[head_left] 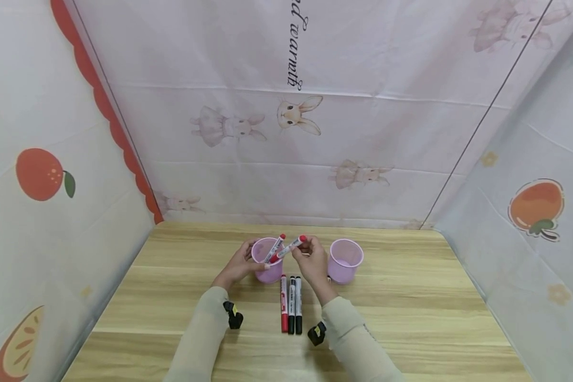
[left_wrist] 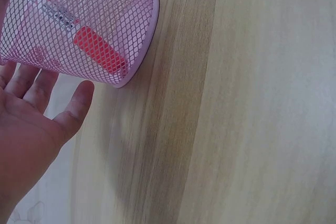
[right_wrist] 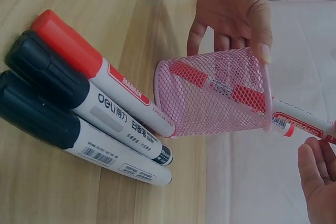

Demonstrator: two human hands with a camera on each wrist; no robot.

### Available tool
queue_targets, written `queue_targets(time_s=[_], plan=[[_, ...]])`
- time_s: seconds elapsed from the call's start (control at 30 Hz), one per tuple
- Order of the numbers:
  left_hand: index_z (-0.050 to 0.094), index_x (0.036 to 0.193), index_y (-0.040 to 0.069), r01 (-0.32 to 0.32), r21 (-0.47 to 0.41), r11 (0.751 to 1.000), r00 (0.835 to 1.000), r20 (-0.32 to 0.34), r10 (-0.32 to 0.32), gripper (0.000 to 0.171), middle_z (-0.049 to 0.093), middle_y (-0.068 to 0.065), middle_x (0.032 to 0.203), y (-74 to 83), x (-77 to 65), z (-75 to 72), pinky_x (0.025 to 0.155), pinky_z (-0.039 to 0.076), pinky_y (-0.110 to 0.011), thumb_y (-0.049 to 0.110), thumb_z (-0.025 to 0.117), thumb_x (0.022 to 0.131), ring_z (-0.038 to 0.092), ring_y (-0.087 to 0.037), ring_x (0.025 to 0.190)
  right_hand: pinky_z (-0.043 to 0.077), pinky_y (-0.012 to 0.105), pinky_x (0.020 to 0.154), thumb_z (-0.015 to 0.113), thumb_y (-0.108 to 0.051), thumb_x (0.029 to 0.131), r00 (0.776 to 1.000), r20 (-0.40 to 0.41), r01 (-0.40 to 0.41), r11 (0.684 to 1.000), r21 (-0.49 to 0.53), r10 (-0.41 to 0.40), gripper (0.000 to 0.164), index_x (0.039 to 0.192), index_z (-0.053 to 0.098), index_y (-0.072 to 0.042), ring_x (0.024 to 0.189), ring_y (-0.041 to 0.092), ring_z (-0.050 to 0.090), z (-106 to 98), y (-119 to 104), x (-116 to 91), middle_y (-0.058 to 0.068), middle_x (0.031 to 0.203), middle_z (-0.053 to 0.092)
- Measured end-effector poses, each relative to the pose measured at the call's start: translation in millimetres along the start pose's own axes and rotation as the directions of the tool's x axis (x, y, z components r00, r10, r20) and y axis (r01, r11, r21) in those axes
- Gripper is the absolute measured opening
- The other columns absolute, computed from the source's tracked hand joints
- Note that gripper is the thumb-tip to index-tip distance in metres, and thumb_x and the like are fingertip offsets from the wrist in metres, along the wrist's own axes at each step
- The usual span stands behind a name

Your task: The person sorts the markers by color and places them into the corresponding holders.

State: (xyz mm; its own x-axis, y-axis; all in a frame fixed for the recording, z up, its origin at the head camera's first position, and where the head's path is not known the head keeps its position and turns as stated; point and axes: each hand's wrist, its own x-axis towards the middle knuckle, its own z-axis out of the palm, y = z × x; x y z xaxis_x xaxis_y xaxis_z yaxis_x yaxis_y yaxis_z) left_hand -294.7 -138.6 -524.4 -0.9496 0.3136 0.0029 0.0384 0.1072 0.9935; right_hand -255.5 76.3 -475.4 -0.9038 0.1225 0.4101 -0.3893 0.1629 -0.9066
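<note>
My left hand (head_left: 239, 266) holds a pink mesh pen cup (head_left: 269, 276) by its side, the thumb at the rim and the fingers behind. One red whiteboard marker (head_left: 277, 245) leans inside that cup. Between the fingertips of my right hand (head_left: 315, 265), a second red whiteboard marker (right_wrist: 297, 121) is pinched near its tail end. Its red cap points down through the mouth of the cup, showing through the mesh in the right wrist view. In front of the cup lie a red marker (head_left: 284, 305) and two black markers (right_wrist: 128, 124), side by side.
Another pink mesh cup (head_left: 346, 273) stands to the right, just beyond my right hand. The wood-grain table (head_left: 434, 318) meets a printed cloth backdrop (head_left: 267, 196) at its back edge, with cloth walls on both sides.
</note>
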Motion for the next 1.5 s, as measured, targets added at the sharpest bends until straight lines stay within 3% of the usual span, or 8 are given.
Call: queue_targets(time_s=[0.17, 0.4, 0.7, 1.0, 1.3, 1.5], plan=[[0.029, 0.141, 0.002, 0.008, 0.005, 1.0, 1.0, 0.029, -0.008, 0.086, 0.034, -0.023, 0.141, 12.0, -5.2, -0.2, 0.105, 0.024, -0.049, 0.004, 0.079, 0.071, 0.028, -0.038, 0.131, 0.055, 0.027, 0.066, 0.07, 0.002, 0.078, 0.999, 0.006, -0.036, 0.999, -0.005, 0.036, 0.024, 0.098, 0.057, 0.006, 0.078, 0.027, 0.06, 6, 24, 3, 0.015, 0.085, 0.064], [0.028, 0.142, 0.002, 0.016, -0.001, 1.0, 0.999, 0.029, -0.015, 0.085, 0.035, -0.023, 0.14, 10.7, -3.4, -0.5, 0.105, 0.025, -0.049, 0.004, 0.078, 0.072, 0.028, -0.037, 0.131, 0.054, 0.025, 0.067, 0.07, 0.001, 0.078, 0.999, 0.028, -0.043, 0.999, -0.03, 0.044, 0.022, 0.097, 0.058, 0.003, 0.077, 0.021, 0.061, 11, 29, 4, 0.011, 0.083, 0.064], [0.029, 0.141, 0.001, 0.01, -0.014, 1.0, 0.999, 0.031, -0.009, 0.086, 0.034, -0.023, 0.141, 9.2, -4.5, -1.8, 0.106, 0.023, -0.049, 0.005, 0.079, 0.071, 0.027, -0.038, 0.132, 0.054, 0.028, 0.067, 0.071, 0.003, 0.077, 0.999, 0.037, -0.034, 0.998, -0.051, 0.036, 0.023, 0.097, 0.06, 0.006, 0.076, 0.023, 0.061, 18, 37, 4, 0.013, 0.083, 0.065], [0.03, 0.141, 0.002, 0.003, -0.011, 1.0, 1.0, 0.026, -0.003, 0.084, 0.034, -0.023, 0.141, 10.6, -4.7, -1.9, 0.106, 0.024, -0.048, 0.004, 0.078, 0.071, 0.029, -0.038, 0.131, 0.052, 0.024, 0.064, 0.071, 0.002, 0.075, 0.991, 0.047, -0.12, 0.99, -0.078, 0.124, 0.02, 0.092, 0.061, 0.002, 0.07, 0.017, 0.059, 21, 39, 4, 0.006, 0.078, 0.063], [0.029, 0.141, 0.002, 0.006, -0.014, 1.0, 0.999, 0.033, -0.006, 0.085, 0.033, -0.023, 0.142, 8.2, -3.1, -1.5, 0.105, 0.026, -0.049, 0.003, 0.078, 0.071, 0.029, -0.038, 0.13, 0.051, 0.021, 0.061, 0.07, 0.002, 0.074, 0.989, 0.066, -0.13, 0.988, -0.077, 0.136, 0.019, 0.091, 0.063, 0.002, 0.066, 0.012, 0.056, 23, 48, 7, 0.004, 0.074, 0.062], [0.033, 0.139, 0.005, -0.003, -0.022, 1.0, 1.0, -0.005, 0.003, 0.085, 0.038, -0.02, 0.139, -8.6, 4.9, -2.6, 0.105, 0.025, -0.049, 0.003, 0.08, 0.069, 0.032, -0.036, 0.129, 0.05, 0.021, 0.06, 0.068, 0.005, 0.072, 0.99, 0.086, -0.102, 0.99, -0.1, 0.111, 0.018, 0.09, 0.064, 0.002, 0.065, 0.012, 0.055, 24, 49, 7, 0.004, 0.072, 0.061]])
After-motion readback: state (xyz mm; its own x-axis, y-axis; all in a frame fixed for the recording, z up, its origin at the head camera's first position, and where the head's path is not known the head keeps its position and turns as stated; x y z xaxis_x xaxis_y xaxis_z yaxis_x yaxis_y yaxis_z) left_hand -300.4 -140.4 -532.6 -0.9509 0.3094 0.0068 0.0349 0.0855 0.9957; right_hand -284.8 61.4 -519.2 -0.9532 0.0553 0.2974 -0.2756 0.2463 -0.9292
